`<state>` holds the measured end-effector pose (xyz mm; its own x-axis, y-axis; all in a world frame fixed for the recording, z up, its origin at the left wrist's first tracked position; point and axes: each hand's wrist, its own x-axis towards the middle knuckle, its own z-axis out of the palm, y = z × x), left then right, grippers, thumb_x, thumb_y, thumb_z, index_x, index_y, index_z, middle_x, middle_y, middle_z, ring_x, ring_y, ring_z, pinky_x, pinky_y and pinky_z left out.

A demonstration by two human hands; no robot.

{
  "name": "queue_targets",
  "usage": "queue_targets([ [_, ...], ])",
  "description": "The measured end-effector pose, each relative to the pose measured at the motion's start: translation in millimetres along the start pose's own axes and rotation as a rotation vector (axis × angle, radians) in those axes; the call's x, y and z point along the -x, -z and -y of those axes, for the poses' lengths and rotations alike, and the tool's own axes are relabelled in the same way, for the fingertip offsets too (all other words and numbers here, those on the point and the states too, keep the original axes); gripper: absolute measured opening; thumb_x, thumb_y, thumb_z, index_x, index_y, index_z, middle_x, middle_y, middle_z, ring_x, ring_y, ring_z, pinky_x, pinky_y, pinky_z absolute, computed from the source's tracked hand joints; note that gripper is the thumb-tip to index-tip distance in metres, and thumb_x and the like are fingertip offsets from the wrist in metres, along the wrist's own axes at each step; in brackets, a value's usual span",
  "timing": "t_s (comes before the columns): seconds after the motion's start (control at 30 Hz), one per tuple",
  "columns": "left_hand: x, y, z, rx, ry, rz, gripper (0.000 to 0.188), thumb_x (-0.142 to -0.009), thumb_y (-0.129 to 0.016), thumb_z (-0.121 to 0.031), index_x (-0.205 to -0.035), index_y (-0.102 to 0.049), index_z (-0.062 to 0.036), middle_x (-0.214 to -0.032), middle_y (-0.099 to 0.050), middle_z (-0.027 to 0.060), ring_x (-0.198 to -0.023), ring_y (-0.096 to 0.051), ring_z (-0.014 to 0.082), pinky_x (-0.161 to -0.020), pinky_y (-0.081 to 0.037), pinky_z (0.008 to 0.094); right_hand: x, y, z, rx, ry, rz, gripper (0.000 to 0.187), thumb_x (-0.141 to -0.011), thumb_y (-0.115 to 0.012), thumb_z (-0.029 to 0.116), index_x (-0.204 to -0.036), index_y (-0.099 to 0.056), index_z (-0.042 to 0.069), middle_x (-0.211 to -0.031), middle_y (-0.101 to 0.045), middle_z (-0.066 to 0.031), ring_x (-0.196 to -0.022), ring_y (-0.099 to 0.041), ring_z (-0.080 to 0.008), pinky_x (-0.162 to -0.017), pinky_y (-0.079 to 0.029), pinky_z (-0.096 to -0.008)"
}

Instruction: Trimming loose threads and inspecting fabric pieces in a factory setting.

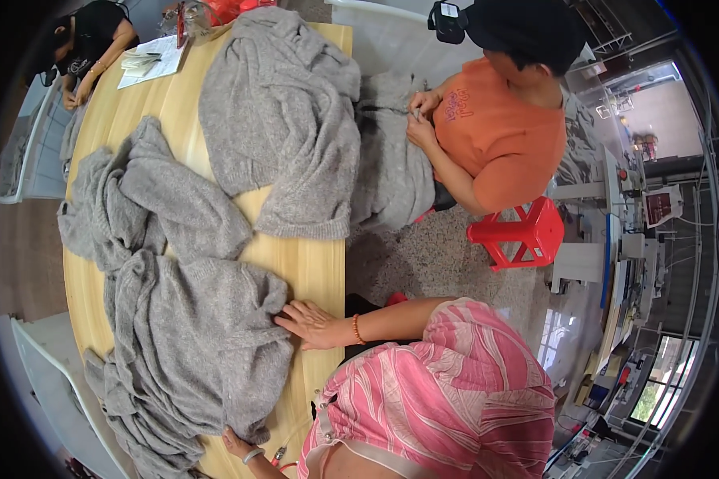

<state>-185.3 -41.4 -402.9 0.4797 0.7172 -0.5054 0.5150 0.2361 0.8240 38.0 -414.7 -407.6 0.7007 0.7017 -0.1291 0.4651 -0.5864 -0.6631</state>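
Observation:
A grey knitted sweater (pixel 208 327) lies spread and wrinkled on the pale wooden table (pixel 318 275) in front of me. My right hand (pixel 310 325), with a beaded bracelet at the wrist, rests at the sweater's edge with its fingers stretched out and touching the knit. Lower in the view, my left hand (pixel 238 447), with a pale bangle, holds the hem by its edge; most of its fingers are hidden. Beside the left wrist lies a small tool with a red handle (pixel 279 455), only partly visible.
More grey knitwear (pixel 284 104) is heaped farther along the table, with an open notebook (pixel 148 62) at the far end. A co-worker in an orange shirt (pixel 495 132) handles a grey knit on the lap. Another person (pixel 96 44) sits across the table. A red stool (pixel 523 233) stands behind.

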Motion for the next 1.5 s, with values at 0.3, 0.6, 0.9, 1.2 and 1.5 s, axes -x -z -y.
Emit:
queue_targets([
  [0.3,3,10,4,-0.057,-0.027,0.073,0.037,-0.085,-0.057,-0.027,-0.108,-0.054,0.0023,-0.105,-0.058,0.0156,-0.096,-0.054,0.025,-0.087,-0.042,0.0354,-56,-27,-28,-0.083,-0.067,-0.188,0.032,-0.075,-0.058,0.015,-0.105,-0.058,0.005,-0.107,-0.048,-0.0138,-0.101,-0.042,-0.0305,-0.089,-0.034,-0.0444],
  [0.6,11,18,24,0.028,-0.011,0.02,0.031,-0.086,-0.057,-0.025,-0.101,-0.054,0.0018,-0.1,-0.058,0.0141,-0.092,-0.055,0.0238,-0.085,-0.043,0.0356,-67,28,-41,-0.931,-0.3,-0.311,0.024,-0.083,-0.045,0.005,-0.102,-0.06,0.003,-0.078,-0.058,-0.0034,-0.069,-0.052,-0.0089,-0.064,-0.044,-0.0235],
  [0.9,14,19,-7,0.229,0.084,-0.027,0.023,-0.09,-0.053,-0.027,-0.095,-0.059,-0.0056,-0.09,-0.06,0.0055,-0.085,-0.055,0.0163,-0.078,-0.046,0.0305,-87,182,-62,-0.671,-0.123,-0.718,0.017,-0.09,-0.052,0.01,-0.1,-0.06,0.0,-0.093,-0.062,-0.0001,-0.08,-0.055,-0.0075,-0.072,-0.046,-0.0224],
  [1.2,-60,18,-13,-0.57,-0.591,-0.656,0.053,-0.083,-0.063,-0.018,-0.13,-0.042,-0.0038,-0.09,-0.057,0.0081,-0.073,-0.05,0.016,-0.07,-0.044,0.0282,-226,101,33,0.0,0.307,-0.206,0.013,-0.08,-0.062,0.01,-0.093,-0.064,0.008,-0.087,-0.064,-0.0097,-0.074,-0.062,-0.0257,-0.065,-0.049,-0.0298],
  [1.5,-128,24,-22,-0.77,-0.25,-0.527,0.07,-0.079,-0.064,-0.02,-0.139,-0.03,-0.0232,-0.078,-0.059,0.0182,-0.069,-0.056,0.0337,-0.068,-0.045,0.0424,-356,4,60,0.283,0.179,-0.098,0.04,-0.08,-0.056,0.012,-0.119,-0.052,0.02,-0.119,-0.052,-0.0062,-0.094,-0.058,-0.0322,-0.08,-0.048,-0.0407],
])
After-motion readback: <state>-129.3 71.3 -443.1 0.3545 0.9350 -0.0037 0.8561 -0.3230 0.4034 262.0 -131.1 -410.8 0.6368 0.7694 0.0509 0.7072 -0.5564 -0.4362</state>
